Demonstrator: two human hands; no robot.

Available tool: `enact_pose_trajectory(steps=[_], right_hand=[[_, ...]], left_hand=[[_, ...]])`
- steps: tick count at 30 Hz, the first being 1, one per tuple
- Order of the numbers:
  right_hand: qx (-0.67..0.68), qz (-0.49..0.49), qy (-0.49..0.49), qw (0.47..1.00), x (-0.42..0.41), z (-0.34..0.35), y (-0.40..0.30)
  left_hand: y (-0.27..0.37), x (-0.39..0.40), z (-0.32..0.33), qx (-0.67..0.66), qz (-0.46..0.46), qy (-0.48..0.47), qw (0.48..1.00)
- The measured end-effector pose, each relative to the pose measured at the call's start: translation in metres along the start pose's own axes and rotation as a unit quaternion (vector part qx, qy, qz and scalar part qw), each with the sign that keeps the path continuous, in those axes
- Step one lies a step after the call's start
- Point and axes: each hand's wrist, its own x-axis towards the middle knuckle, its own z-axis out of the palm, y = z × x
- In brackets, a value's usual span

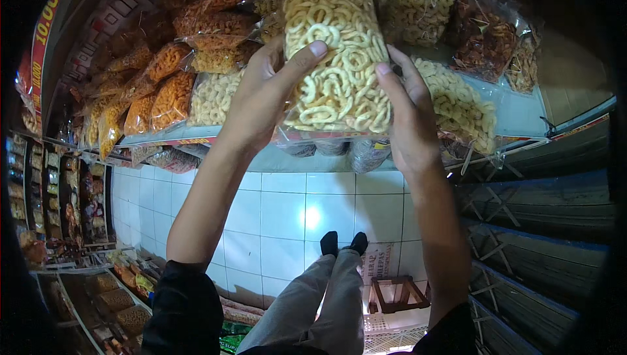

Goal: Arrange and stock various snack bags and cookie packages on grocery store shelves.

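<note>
Between my two hands is a clear plastic bag of pale ring-shaped crackers (343,85), held upright at the front of a display shelf (519,110). My left hand (274,85) grips its left side, the thumb laid across the front. On the right side, my right hand (409,95) holds the bag with the thumb on its front edge and the fingers behind. Close to my right hand, another bag of ring crackers (460,105) leans over the shelf edge. A bag of pale crackers (215,98) sits beside my left hand.
Bags of orange snacks (171,100) are stacked at left, brown chips (482,36) at right. Dark packs (370,154) sit below the shelf. White floor tiles (284,208) lie underfoot, with a wooden stool (399,294) and white plastic crate (397,328) nearby. A folding metal shutter (534,218) stands right.
</note>
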Motion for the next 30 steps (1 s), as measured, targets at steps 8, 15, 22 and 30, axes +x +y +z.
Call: enact_pose_trajectory(steps=[8,15,22,30], right_hand=[[0.04,0.051,0.064,0.996,0.003,-0.004,-0.003],[0.036,0.047,0.053,0.997,0.002,-0.005,-0.002],[0.073,0.02,0.057,0.995,-0.005,-0.005,-0.008],[0.086,-0.04,-0.007,0.995,-0.027,-0.031,-0.018]], left_hand=[[-0.012,-0.01,-0.002,0.018,0.085,0.041,0.995],[-0.019,-0.017,-0.009,0.093,0.111,0.032,0.989],[-0.024,-0.017,-0.016,0.192,0.133,-0.024,0.972],[-0.043,-0.026,-0.029,0.576,0.243,-0.043,0.779]])
